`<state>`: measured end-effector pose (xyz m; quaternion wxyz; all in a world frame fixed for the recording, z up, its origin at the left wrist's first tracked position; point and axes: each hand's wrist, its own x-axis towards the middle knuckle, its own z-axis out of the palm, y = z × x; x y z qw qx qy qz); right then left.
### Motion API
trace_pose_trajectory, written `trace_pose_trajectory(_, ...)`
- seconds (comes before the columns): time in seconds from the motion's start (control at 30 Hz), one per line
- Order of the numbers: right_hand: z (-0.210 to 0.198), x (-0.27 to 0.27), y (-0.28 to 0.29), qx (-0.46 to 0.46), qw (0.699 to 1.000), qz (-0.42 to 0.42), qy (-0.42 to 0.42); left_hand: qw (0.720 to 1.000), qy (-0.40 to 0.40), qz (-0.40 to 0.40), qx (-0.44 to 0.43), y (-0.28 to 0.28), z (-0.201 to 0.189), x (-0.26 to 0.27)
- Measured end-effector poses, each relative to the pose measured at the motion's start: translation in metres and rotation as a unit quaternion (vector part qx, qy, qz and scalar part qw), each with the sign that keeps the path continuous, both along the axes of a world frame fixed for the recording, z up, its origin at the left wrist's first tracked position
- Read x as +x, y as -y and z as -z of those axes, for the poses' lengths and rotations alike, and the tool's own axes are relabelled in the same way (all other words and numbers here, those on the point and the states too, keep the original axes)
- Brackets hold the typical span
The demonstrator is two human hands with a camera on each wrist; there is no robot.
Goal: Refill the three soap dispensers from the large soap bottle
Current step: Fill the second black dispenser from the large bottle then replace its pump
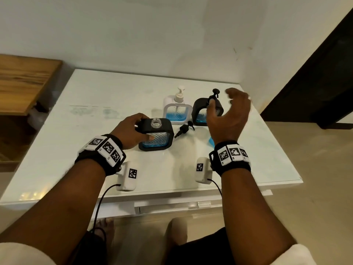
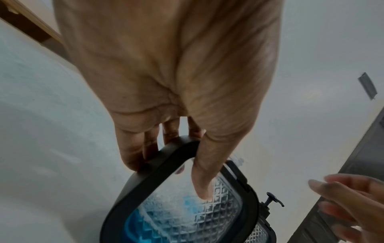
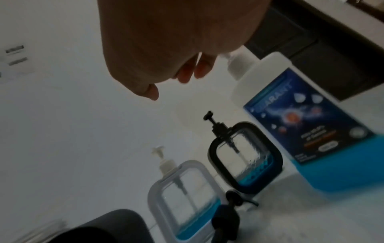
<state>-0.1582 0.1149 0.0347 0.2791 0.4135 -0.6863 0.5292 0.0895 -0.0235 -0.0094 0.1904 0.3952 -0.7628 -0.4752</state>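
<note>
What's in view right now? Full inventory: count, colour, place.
open dispenser: 1, black frame, low blue soap, pump off, near centre of table
loose pump: 1, black, lying right of open dispenser
white dispenser: 1, pump on, behind
black dispenser: 1, pump on, right of the white one
large soap bottle: 1, white, blue label, far right
table: 1, white
wooden surface: 1, brown, left
left hand: grip on open dispenser
right hand: raised, holding nothing

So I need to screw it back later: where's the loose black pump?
In the head view, the loose black pump lies on the table, right of the open dispenser, before the white dispenser.
</note>
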Motion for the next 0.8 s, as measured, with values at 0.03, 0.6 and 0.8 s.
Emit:
trace_pose_trajectory(0.03, 0.003, 0.006, 0.005, 0.003, 0.999, -0.044, 0.023, 1.0, -0.002, 0.0, 0.0, 0.0, 0.0, 0.0)
trace_pose_trajectory(0.6, 0.075, 0.026, 0.042, 0.44, 0.838, 0.012, 0.322, 1.0, -0.014, -0.002, 0.016, 0.0, -0.001, 0.0)
trace_pose_trajectory(0.8, 0.076, 0.031, 0.054, 0.425, 0.827, 0.067, 0.362, 1.0, -0.012, -0.004, 0.021, 0.001, 0.001, 0.001)
